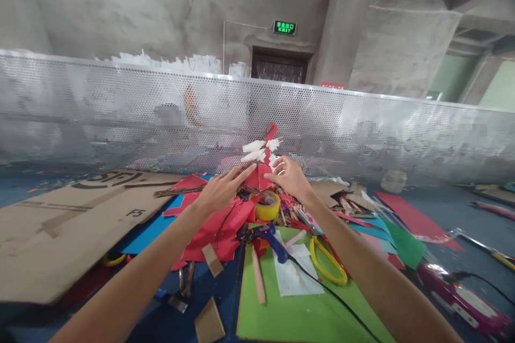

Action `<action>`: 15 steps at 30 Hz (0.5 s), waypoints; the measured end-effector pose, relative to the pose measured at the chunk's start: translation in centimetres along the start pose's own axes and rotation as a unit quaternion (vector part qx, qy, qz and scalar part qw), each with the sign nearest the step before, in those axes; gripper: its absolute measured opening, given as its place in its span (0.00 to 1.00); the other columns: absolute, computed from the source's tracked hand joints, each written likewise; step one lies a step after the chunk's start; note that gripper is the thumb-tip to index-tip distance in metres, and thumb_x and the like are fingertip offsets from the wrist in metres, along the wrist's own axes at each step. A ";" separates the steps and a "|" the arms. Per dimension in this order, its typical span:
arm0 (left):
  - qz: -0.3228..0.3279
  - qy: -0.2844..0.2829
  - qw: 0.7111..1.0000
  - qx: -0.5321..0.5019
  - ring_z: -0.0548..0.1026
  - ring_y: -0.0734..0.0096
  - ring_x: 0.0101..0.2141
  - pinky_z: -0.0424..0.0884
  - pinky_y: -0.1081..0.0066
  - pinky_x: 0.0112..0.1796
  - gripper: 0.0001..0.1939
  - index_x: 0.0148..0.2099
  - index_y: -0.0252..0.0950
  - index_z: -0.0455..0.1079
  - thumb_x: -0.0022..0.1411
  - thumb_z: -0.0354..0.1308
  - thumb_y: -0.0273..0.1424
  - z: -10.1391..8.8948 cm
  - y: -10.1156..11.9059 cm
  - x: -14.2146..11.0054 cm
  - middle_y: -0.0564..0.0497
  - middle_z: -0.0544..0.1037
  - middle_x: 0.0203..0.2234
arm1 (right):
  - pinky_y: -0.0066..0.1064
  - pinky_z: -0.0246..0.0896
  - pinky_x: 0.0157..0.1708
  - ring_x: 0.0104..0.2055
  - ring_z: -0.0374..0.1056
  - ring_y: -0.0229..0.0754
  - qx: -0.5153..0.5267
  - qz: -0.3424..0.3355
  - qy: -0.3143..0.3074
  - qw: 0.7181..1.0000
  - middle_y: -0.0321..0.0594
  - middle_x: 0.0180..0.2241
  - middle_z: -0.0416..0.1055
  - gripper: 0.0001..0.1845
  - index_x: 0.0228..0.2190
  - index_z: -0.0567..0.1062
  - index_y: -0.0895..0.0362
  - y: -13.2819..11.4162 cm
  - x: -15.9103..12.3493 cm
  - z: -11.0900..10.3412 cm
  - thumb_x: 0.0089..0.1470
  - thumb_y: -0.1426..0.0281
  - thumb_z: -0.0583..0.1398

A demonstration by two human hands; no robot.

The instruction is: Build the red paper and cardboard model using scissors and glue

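Observation:
A red paper craft (261,176) with a curled top and white jagged, wing-like pieces (254,150) stands upright between my hands, above the heaped scraps. My left hand (220,188) grips its left edge with long, nearly straight fingers; the thumb is hard to make out. On the other side, my right hand (293,176) has its thumb against the red front and its fingers curled at the edge. Just below the craft lies a roll of yellow tape (267,210). A blue glue gun (273,241) with a black cord rests nearer to me.
A green board (277,319) carries yellow-handled scissors (328,267), a white paper sheet (295,278) and a pinkish stick (258,276). Large cardboard (92,220) spreads at left, with red paper (217,225) beside it. A purple device (462,300) sits at right. Behind runs a perforated metal barrier (217,123).

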State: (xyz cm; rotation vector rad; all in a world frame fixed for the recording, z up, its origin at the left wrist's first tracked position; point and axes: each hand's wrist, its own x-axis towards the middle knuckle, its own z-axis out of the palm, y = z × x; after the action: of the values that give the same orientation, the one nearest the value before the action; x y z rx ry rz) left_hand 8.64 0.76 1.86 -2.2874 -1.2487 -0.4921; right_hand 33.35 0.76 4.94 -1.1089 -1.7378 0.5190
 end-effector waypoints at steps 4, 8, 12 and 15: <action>0.002 0.003 1.000 -0.006 0.77 0.56 0.53 0.77 0.63 0.42 0.45 0.76 0.56 0.26 0.70 0.46 0.23 -0.2 0.1 0.0 0.46 0.61 0.69 | 0.33 0.64 0.31 0.25 0.70 0.39 -0.061 -0.014 0.014 0.998 0.28 0.26 0.69 0.21 0.36 0.66 0.52 0.2 0.0 0.1 0.49 0.58 0.69; -0.008 -0.008 1.000 -0.009 0.77 0.55 0.53 0.77 0.61 0.45 0.43 0.76 0.56 0.27 0.71 0.47 0.26 -0.3 0.1 0.0 0.44 0.61 0.69 | 0.37 0.67 0.38 0.33 0.70 0.43 -0.115 -0.107 0.057 0.986 0.36 0.33 0.73 0.19 0.40 0.69 0.54 0.7 -0.6 -0.3 0.53 0.57 0.67; -0.013 -0.003 1.000 -0.010 0.77 0.55 0.53 0.77 0.61 0.46 0.42 0.77 0.55 0.29 0.72 0.48 0.28 -0.3 0.1 -0.1 0.44 0.61 0.69 | 0.46 0.63 0.56 0.55 0.69 0.51 -0.214 -0.291 0.046 0.931 0.50 0.52 0.73 0.14 0.49 0.74 0.55 1.6 -2.3 -1.2 0.65 0.61 0.59; -0.016 0.007 1.000 -0.021 0.77 0.56 0.54 0.77 0.63 0.44 0.41 0.77 0.55 0.31 0.72 0.47 0.28 -0.4 0.2 -0.1 0.46 0.62 0.69 | 0.48 0.57 0.63 0.63 0.63 0.52 -0.306 -0.368 -0.025 0.878 0.51 0.60 0.70 0.20 0.57 0.73 0.55 2.5 -3.4 -1.7 0.68 0.62 0.56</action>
State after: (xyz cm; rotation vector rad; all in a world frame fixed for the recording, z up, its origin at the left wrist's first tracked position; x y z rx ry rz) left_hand 8.70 0.38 2.08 -2.2978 -1.2813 -0.5484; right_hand 36.34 -1.11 2.08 -0.7262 -2.2603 -0.5158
